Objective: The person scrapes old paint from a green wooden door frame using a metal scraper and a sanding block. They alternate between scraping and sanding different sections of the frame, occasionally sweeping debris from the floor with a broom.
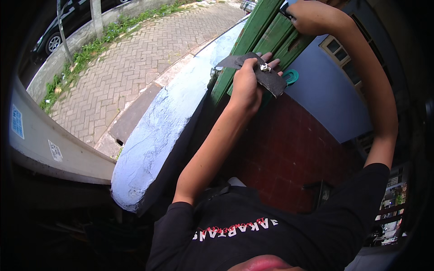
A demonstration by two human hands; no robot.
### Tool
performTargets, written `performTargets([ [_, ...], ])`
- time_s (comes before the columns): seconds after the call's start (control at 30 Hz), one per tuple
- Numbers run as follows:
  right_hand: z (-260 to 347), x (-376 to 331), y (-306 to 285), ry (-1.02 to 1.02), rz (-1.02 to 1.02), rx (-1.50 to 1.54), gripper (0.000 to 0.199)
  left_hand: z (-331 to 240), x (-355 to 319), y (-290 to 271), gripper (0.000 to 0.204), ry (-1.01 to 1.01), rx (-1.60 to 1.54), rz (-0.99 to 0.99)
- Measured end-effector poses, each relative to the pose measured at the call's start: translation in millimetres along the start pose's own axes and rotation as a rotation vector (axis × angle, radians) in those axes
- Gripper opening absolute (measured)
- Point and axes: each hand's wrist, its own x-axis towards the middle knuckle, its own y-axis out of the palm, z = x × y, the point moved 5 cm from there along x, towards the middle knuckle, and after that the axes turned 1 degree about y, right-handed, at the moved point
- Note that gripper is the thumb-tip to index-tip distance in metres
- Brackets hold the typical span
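Note:
My left hand (247, 83) is closed on a dark grey sheet of what looks like sandpaper (273, 82), thumb on top and fingers under it. A small crumpled white scrap (265, 67) lies on the sheet by the fingertips. The sheet is in front of a green painted wooden panel (270, 37) with worn edges; whether they touch I cannot tell. Higher up, my right hand (312, 18) reaches over the panel's upper part. Its fingers are curled around a small dark piece (285, 8), mostly hidden by the hand.
A pale blue rough wall top (153, 135) runs along the left of the panel. Beyond it lies a paved lane (135, 58) with a parked dark car (56, 34). A teal loop (293, 76) shows beside the panel, above a dark red tiled floor (289, 153).

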Motion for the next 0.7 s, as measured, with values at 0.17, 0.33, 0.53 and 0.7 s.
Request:
performTargets([
  [0.17, -5.2, -11.8, -9.3, -0.04, -0.001, 0.164, 0.034, 1.9, -0.6, -6.0, 0.045, -0.005, 0.017, -0.012],
  [0.33, 1.6, -30.0, -11.4, -0.04, -0.063, 0.201, 0.031, 1.7, -4.6, -9.6, 0.047, 0.0, 0.018, -0.034],
  [0.53, 3.3, -41.2, 6.9, -0.285, -0.402, 0.093, 0.029, 6.0, -7.5, -12.5, 0.052, -0.003, 0.006, -0.026],
  [0.7, 3.7, -41.6, 18.5, -0.297, -0.665, 0.002, 0.024, 3.8, -16.5, -23.8, 0.054, 0.009, -0.004, -0.049],
])
